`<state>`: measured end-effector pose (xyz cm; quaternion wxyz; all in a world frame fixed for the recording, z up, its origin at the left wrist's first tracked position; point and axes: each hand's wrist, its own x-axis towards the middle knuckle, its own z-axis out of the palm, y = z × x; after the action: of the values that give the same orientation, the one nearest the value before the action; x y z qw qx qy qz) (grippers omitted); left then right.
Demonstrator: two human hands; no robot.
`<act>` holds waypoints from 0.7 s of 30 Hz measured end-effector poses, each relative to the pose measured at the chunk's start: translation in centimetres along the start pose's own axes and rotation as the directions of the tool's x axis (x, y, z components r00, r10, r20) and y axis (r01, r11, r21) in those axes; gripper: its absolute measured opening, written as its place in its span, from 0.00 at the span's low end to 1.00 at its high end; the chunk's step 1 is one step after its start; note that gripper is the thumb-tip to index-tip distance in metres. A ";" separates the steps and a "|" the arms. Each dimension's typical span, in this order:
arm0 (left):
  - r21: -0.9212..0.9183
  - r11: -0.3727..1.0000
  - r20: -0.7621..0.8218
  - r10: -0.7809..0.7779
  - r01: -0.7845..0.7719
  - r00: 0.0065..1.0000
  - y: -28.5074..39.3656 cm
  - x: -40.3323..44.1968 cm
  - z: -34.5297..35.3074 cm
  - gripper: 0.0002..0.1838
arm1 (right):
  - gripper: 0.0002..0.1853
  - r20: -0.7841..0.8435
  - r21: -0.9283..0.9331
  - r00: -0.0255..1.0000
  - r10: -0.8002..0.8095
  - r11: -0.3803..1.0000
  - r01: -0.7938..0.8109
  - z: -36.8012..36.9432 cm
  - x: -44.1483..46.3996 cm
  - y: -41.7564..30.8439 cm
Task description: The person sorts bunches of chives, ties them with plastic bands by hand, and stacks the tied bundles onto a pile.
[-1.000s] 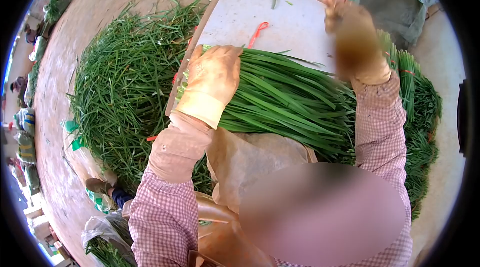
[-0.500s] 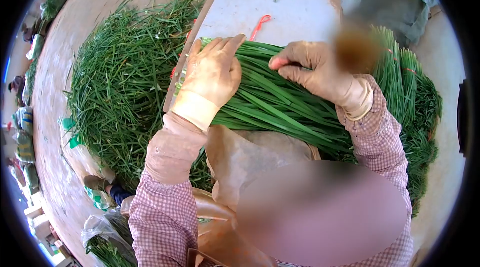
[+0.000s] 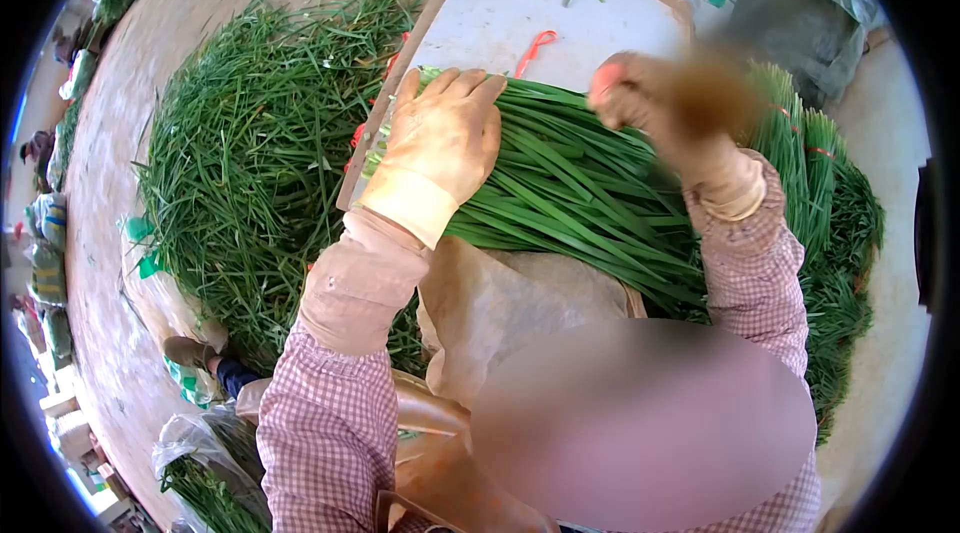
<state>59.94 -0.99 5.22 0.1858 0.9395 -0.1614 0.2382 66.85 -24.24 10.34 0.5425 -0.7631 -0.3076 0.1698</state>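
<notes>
A thick bundle of long, flat green leaves, like garlic chives (image 3: 570, 173), lies across the near part of a white board (image 3: 485, 13). My left hand (image 3: 445, 128), in a tan glove, rests flat on the pale stem end, fingers stretched out. Above the bundle's far edge, my right hand (image 3: 640, 98) is raised in a similar glove, its fingers curled and partly blurred. Something reddish shows at its fingertips; whether it is a bare fingertip or a held thing is unclear. A red tie (image 3: 536, 51) lies on the board beyond the bundle.
A large heap of loose green leaves (image 3: 250, 143) spreads on the floor at left. Tied bundles (image 3: 805, 173) stand at right beside a dark grey bag (image 3: 800, 23). A plastic bag of greens (image 3: 215, 463) sits lower left, near a person's shoe (image 3: 188, 353).
My right hand has lifted up and to the right, away from the leaves, and its fingers have curled in. My left hand stays on the stem end; the view has shifted slightly.
</notes>
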 end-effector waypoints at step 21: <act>-0.219 0.600 -0.435 -0.766 0.770 0.473 10.4 -38.2 -29.2 0.16 | 0.18 0.900 0.008 0.432 -0.061 0.992 0.124 29.4 3.0 -18.7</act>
<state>12.69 10.50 12.53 0.3034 0.8192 0.3294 0.3583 46.39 3.14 17.61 0.2822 -0.5547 -0.5945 0.5092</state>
